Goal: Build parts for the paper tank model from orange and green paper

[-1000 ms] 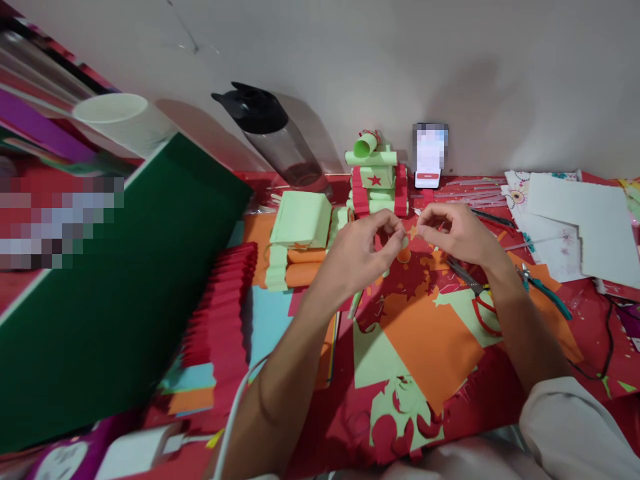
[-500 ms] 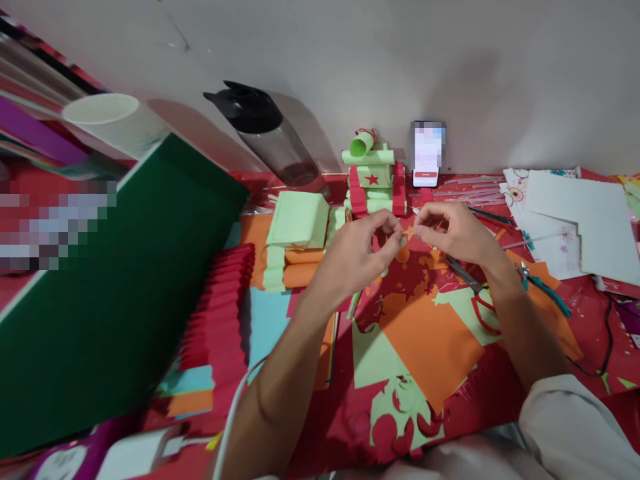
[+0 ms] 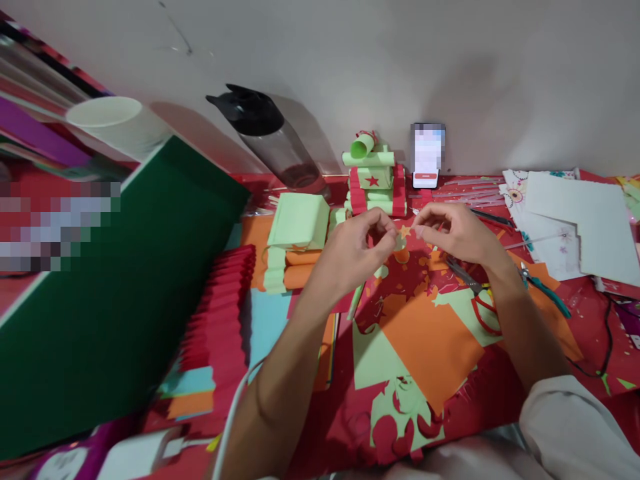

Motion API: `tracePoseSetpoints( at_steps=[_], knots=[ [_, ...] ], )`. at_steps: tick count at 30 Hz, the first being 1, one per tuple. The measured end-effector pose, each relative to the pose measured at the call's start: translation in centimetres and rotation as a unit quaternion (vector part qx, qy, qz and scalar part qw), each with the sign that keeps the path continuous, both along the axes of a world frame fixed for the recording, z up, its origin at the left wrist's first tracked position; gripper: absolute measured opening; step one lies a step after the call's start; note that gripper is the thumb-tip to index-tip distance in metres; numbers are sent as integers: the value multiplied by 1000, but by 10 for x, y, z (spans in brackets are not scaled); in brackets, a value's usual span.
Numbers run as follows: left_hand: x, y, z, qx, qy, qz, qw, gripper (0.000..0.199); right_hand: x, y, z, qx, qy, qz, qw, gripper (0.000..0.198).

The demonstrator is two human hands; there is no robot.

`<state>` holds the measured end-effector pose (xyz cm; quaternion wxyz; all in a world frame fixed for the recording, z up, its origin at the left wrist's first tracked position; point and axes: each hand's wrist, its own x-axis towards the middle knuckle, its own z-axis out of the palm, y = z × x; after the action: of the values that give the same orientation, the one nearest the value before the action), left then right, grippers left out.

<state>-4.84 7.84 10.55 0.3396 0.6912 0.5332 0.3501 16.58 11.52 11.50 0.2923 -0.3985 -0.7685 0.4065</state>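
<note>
A small orange paper star [image 3: 405,231] shows between my two hands, over the red tabletop. The fingertips of my right hand [image 3: 453,233] are pinched at its right side. My left hand [image 3: 363,243] has its thumb and index finger pressed together close to the star's left side; whatever lies between them is hidden. Just behind the hands stands a light-green paper model tank [image 3: 375,177] with red tracks and a red star. Beside my left hand sits another green box-shaped paper piece [image 3: 299,220] on orange rolls [image 3: 303,275]. Below the star is a small orange-and-green paper disc [image 3: 401,255].
Red-handled scissors [image 3: 485,313], teal pliers [image 3: 547,293] and an orange sheet [image 3: 433,347] lie among paper scraps. A phone [image 3: 428,157] leans on the wall near a dark-lidded bottle [image 3: 280,147]. A green board [image 3: 125,300] slants across the left; a white cable [image 3: 235,413] passes my left forearm.
My left hand has drawn slightly left, its thumb and index fingertips closer together. More of the orange star now shows between the hands. The right hand has barely moved.
</note>
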Motion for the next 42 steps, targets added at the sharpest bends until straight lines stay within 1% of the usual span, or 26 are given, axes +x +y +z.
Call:
tracePoseSetpoints(
  at_steps=[5, 12, 21, 32, 37, 40, 42],
  knots=[
    [0, 0, -3, -9, -8, 7, 1000, 11, -3, -2, 3, 0, -8, 11, 1000, 20],
    [3, 2, -1, -16, -27, -29, 999, 16, -7, -4, 4, -3, -4, 1, 1000, 12],
    [0, -1, 4, -6, -1, -31, 999, 24, -7, -5, 4, -9, 2, 0, 1000, 12],
    [1, 1, 2, -11, 17, -30, 999, 17, -6, -4, 2, -16, -8, 4, 1000, 12],
    [1, 0, 2, -25, 3, -18, 1000, 14, -5, -3, 1, 2, -9, 8, 1000, 13],
    [-1, 1, 3, -50, -14, -7, 999, 13, 3, 0, 3, 17, -10, 1, 1000, 16],
    [-3, 2, 3, -59, -18, -2, 998, 13, 14, 1, 8, 18, -36, -7, 999, 21]
  ],
)
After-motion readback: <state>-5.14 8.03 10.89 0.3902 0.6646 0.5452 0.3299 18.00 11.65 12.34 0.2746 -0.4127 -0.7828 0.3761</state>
